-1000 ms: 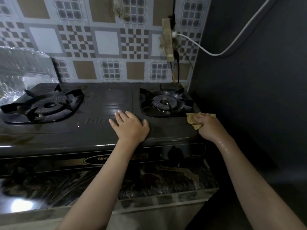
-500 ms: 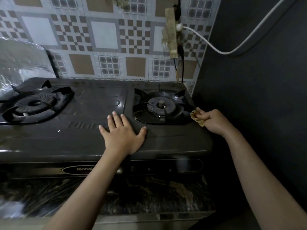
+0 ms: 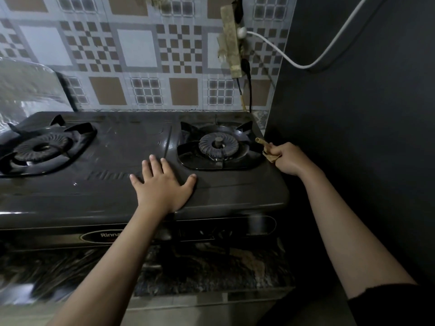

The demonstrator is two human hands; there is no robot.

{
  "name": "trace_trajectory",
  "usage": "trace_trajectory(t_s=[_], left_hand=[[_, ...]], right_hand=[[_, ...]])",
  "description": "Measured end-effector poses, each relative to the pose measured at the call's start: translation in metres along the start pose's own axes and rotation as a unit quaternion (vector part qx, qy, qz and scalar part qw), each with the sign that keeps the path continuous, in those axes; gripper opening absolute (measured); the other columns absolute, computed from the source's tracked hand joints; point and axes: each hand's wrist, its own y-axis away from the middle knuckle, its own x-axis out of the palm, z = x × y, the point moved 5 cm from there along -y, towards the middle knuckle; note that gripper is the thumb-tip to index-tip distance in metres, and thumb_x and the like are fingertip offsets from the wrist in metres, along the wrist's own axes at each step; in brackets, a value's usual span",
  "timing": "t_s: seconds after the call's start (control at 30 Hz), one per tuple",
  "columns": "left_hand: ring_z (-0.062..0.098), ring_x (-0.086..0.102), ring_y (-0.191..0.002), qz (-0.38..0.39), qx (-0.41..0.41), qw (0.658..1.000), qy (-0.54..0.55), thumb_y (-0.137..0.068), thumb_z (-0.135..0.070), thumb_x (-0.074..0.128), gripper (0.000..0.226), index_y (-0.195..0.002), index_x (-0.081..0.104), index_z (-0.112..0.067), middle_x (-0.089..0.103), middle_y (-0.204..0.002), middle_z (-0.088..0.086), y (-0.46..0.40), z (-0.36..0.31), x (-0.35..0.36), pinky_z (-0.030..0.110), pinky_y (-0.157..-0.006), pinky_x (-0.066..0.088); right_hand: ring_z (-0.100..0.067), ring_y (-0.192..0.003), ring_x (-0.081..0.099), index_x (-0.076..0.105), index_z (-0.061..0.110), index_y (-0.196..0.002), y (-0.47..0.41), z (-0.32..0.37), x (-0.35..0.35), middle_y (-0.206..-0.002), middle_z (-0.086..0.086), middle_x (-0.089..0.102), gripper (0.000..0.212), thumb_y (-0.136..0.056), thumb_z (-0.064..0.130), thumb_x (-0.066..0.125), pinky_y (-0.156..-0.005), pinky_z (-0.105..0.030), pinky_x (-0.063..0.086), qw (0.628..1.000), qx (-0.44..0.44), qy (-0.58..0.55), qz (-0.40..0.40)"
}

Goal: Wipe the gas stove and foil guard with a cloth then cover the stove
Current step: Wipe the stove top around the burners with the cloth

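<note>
A tiled wall (image 3: 141, 50) fills the upper left and centre of the frame, patterned in pale grey, white and brown squares, some checkered and some gridded. Toward the upper right, a grimy power strip (image 3: 231, 41) hangs upright on the tiles; a white cable (image 3: 313, 62) runs from it across to the top right corner, and a black cord (image 3: 249, 90) drops below it. The right side of the frame is a plain dark grey wall (image 3: 364, 137), meeting the tiles at a corner. Along the bottom runs a dark, marbled stone countertop (image 3: 211, 274) with a lighter front edge. The light is dim, with a soft glare at lower left.
</note>
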Motion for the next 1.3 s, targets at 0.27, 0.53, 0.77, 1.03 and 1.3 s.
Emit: trace_trajectory(t_s=[0.27,0.53,0.77,1.03,1.3], left_hand=[[0.031,-0.006,-0.148,0.003,0.011,1.000,0.008,-0.085,-0.076,0.022,0.099,-0.154,0.007,-0.007,-0.004,-0.161,0.015,0.001,0.000,0.000,0.061,-0.113,0.002],[0.033,-0.008,-0.148,0.017,0.018,1.000,0.018,-0.086,-0.075,0.024,0.100,-0.154,0.005,-0.004,-0.006,-0.161,0.017,0.002,0.000,-0.002,0.060,-0.113,-0.002],[0.034,-0.009,-0.148,0.030,0.025,0.999,0.019,-0.087,-0.074,0.022,0.099,-0.154,0.003,-0.004,-0.007,-0.161,0.017,0.004,0.001,-0.004,0.059,-0.114,-0.002],[0.034,-0.009,-0.148,0.026,0.035,0.999,0.025,-0.088,-0.072,0.023,0.097,-0.154,0.003,-0.004,-0.007,-0.161,0.018,0.005,0.001,-0.005,0.059,-0.114,-0.001],[0.036,-0.010,-0.147,0.027,0.036,0.999,0.027,-0.088,-0.072,0.023,0.097,-0.153,0.002,-0.003,-0.008,-0.160,0.020,0.004,0.000,-0.004,0.060,-0.113,-0.001]], right_hand=[[-0.017,-0.142,0.029,0.051,0.016,-0.136,0.079,0.002,0.010,-0.153,0.004,0.034,0.055,-0.087,-0.008,0.045,-0.112,-0.023,0.020,0.999,0.025,0.015,-0.022],[-0.024,-0.139,0.034,0.039,0.016,-0.144,0.143,0.015,0.029,-0.157,-0.005,0.024,0.062,-0.087,-0.007,0.046,-0.111,-0.028,0.030,0.990,0.073,0.086,-0.088],[-0.030,-0.110,0.055,0.055,0.006,-0.122,0.178,0.077,0.063,-0.134,-0.016,0.046,0.037,-0.086,0.002,0.052,-0.086,-0.034,0.050,0.973,0.096,0.201,-0.068],[-0.023,-0.095,0.064,0.069,0.016,-0.115,0.146,0.094,-0.011,-0.106,-0.007,0.068,0.037,-0.083,0.003,0.056,-0.085,-0.028,0.052,0.976,0.050,0.045,-0.209],[-0.034,-0.117,0.051,0.047,0.006,-0.133,0.075,0.059,0.030,-0.129,-0.016,0.052,0.043,-0.090,0.008,0.050,-0.096,-0.045,0.047,0.964,0.125,0.220,-0.079]])
